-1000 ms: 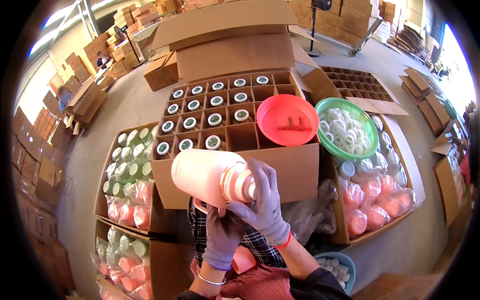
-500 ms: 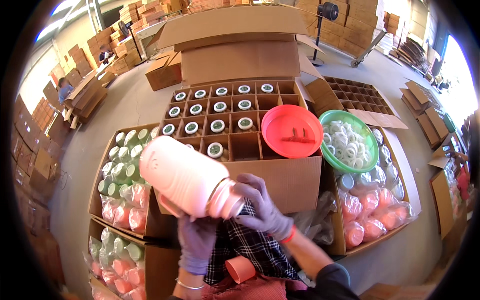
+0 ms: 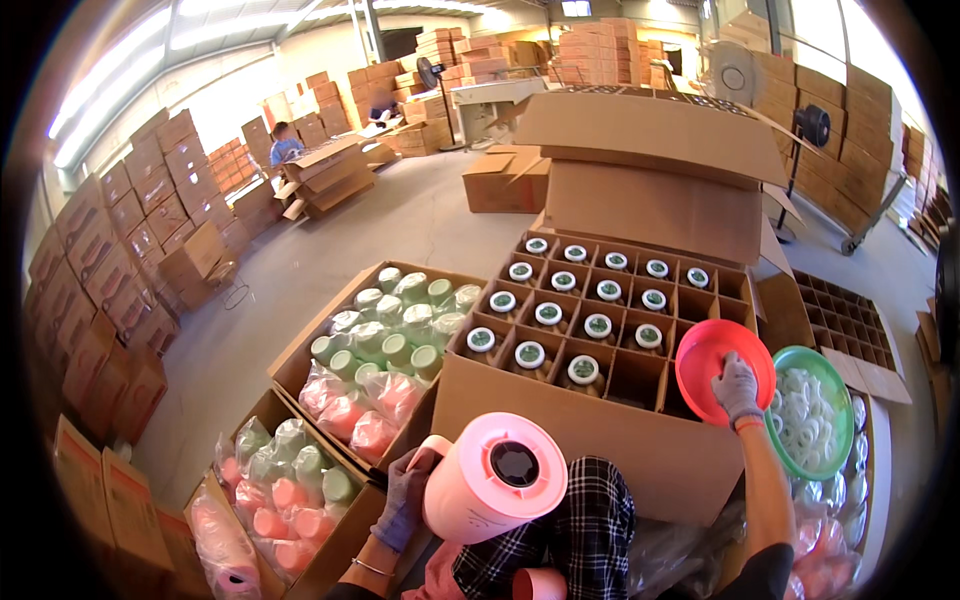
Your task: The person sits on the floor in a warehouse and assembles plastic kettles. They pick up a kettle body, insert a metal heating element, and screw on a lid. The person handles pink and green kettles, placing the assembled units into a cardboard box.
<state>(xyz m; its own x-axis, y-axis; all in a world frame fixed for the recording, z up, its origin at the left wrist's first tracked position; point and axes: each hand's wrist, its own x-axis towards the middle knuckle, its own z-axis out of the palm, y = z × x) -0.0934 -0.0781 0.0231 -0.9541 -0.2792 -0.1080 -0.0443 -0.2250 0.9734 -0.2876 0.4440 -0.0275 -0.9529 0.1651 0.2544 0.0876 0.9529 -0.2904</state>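
Note:
My left hand (image 3: 402, 495), in a grey glove, grips the handle of a large pink jug (image 3: 470, 500) above my lap. The jug's wide round end, with a dark disc at its centre, faces up. My right hand (image 3: 737, 388), gloved too, reaches down into a red plastic basin (image 3: 690, 360) with its fingers curled at the bottom. What those fingers hold, if anything, is hidden under the hand. A pink cup (image 3: 537, 583) rests on my lap.
Ahead stands a divided carton (image 3: 590, 430) of jars with white-rimmed lids. A green basin (image 3: 845, 440) of white rings adjoins the red one. Cartons of bagged green and pink pieces (image 3: 395, 350) stand at left. Farther off are stacked boxes, a fan (image 3: 812, 126) and people.
My right hand has left the jug's neck and gone into the red basin, covering the small red pieces. The jug has turned its wide end up. My view has swung left.

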